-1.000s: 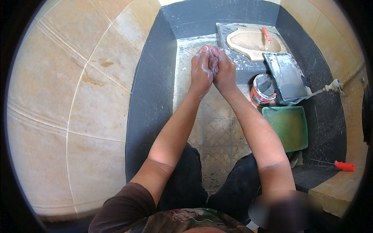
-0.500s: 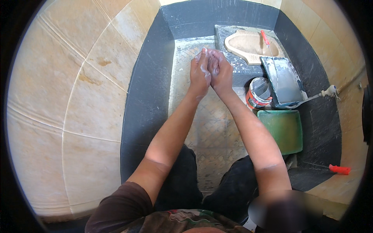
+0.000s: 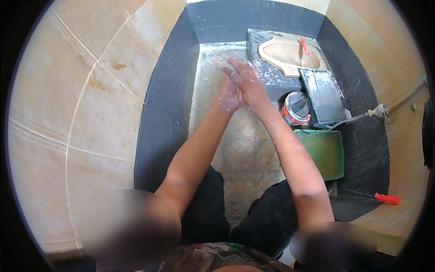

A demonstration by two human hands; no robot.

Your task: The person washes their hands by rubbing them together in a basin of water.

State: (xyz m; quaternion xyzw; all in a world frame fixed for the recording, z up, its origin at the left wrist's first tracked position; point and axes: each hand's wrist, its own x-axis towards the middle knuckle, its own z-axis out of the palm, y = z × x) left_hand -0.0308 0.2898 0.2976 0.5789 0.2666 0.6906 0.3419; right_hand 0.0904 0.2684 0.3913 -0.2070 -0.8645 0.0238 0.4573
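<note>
My right hand [image 3: 250,88] lies slantwise over my left hand [image 3: 228,96], palm against palm. White lather, which looks like soap, streaks both hands. The right fingers are stretched out toward the upper left, so that hand is open. The left hand looks flat and open too, though the right one hides most of its fingers. Neither hand appears to hold a thing. Both are raised in front of me, above the tiled floor [image 3: 244,154].
To the right stand a paint bucket [image 3: 295,110], a dark paint-smeared tray [image 3: 325,97] and a green tray [image 3: 322,154]. Beyond them a squat toilet [image 3: 283,56] sits on a raised step, with a red-handled tool [image 3: 305,46] across it. Another red handle [image 3: 387,198] rests near right. A tap [image 3: 377,111] juts from the wall.
The hands were cupped together with fingers curled. Now the right hand has slid over the left with its fingers straightened. The whole view has shifted slightly.
</note>
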